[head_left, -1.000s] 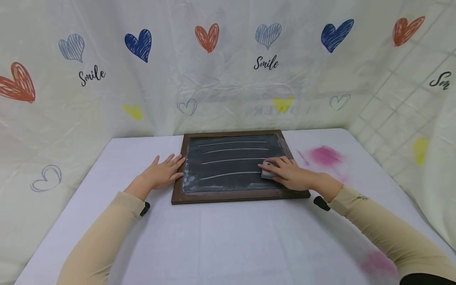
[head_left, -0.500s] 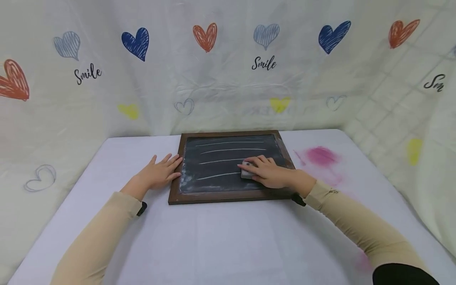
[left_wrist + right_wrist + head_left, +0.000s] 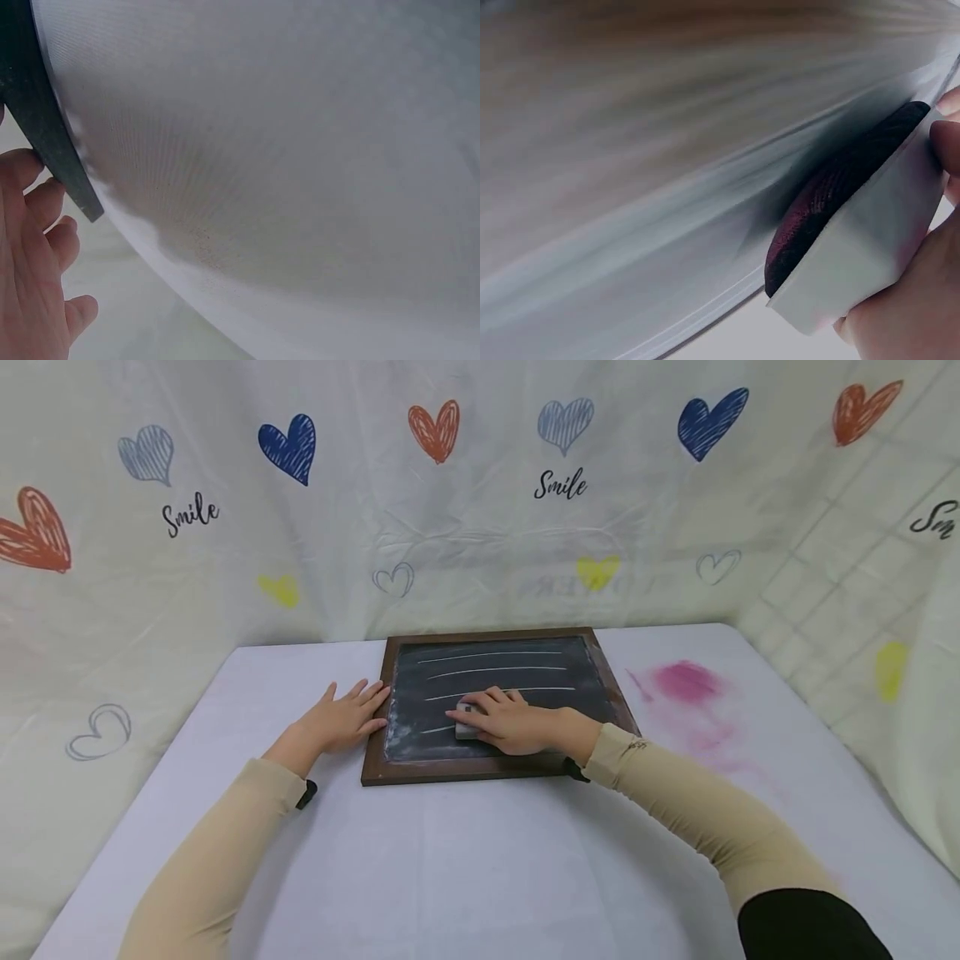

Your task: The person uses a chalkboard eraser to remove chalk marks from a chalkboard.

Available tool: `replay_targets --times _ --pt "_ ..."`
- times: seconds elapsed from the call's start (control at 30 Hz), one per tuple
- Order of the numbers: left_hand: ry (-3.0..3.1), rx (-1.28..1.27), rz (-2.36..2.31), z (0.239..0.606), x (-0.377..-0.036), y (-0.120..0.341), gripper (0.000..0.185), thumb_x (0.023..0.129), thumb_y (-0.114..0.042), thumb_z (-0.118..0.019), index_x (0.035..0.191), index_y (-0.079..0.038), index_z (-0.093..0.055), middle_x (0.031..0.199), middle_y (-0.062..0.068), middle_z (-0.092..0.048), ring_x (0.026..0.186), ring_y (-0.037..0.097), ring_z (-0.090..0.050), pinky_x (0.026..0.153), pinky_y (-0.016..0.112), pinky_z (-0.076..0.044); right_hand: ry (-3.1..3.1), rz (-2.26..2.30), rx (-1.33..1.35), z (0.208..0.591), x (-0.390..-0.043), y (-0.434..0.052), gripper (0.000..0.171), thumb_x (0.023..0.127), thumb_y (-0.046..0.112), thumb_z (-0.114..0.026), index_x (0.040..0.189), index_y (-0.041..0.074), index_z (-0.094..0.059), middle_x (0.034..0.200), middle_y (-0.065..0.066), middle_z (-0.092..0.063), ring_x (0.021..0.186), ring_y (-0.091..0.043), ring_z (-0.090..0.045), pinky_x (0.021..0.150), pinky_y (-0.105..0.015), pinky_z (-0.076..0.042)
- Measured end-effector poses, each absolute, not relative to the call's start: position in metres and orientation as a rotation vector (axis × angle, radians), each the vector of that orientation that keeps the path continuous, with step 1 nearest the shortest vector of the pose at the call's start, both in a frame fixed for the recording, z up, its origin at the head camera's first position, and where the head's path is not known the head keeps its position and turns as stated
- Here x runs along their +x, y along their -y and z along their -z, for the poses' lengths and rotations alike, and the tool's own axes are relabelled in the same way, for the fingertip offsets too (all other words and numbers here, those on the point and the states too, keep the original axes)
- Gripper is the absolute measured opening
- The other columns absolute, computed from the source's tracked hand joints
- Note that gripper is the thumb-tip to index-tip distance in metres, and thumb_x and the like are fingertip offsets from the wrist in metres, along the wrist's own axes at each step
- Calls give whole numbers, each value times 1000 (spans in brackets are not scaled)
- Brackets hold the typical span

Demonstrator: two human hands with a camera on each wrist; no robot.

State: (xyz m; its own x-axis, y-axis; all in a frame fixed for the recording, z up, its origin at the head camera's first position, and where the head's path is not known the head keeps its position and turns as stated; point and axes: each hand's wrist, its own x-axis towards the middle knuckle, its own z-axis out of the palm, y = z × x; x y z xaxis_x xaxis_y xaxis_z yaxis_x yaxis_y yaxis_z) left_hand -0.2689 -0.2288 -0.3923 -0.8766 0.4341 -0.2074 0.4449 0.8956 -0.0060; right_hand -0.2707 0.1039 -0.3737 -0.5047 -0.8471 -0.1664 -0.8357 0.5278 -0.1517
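The right hand [image 3: 517, 728] grips a pale, dark-padded block eraser [image 3: 467, 733] inside the brown-framed blackboard [image 3: 495, 662], left hand [image 3: 337, 722] touching its edge, fingers spread!

The right hand [image 3: 517, 727] hides part of the eraser [image 3: 467, 732] and of the chalkboard [image 3: 420, 752], so whether the lowest chalk line [image 3: 437, 729] runs on beneath cannot be told. The left edge of the left wrist view crops the left hand [image 3: 30, 262]; in the right wrist view the chalkboard blurs into streaks. In the head view, the left edge crops a red heart [image 3: 41, 535], and faint curtain lettering [image 3: 557, 587] blurs past reading.
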Motion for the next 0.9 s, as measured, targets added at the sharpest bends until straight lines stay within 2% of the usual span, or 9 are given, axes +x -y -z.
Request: replay_targets --times 0.5,0.9 --pt "-2870 679 104 394 -267 228 65 111 -42 -40 163 -6 -25 167 17 -25 153 39 -21 116 72 -11 -2577 -156 -1363 373 -251 -20 61 112 27 -40 167 32 -14 167 -6 -21 151 -27 -21 116 -54 -29" --pt "-2881 677 90 394 -267 228 66 111 -43 -40 164 -6 -25 167 16 -25 153 39 -21 116 72 -11 -2616 -186 -1306 369 -246 -28 58 113 23 -37 166 28 -17 167 -6 -20 152 -28 -20 119 -53 -27"
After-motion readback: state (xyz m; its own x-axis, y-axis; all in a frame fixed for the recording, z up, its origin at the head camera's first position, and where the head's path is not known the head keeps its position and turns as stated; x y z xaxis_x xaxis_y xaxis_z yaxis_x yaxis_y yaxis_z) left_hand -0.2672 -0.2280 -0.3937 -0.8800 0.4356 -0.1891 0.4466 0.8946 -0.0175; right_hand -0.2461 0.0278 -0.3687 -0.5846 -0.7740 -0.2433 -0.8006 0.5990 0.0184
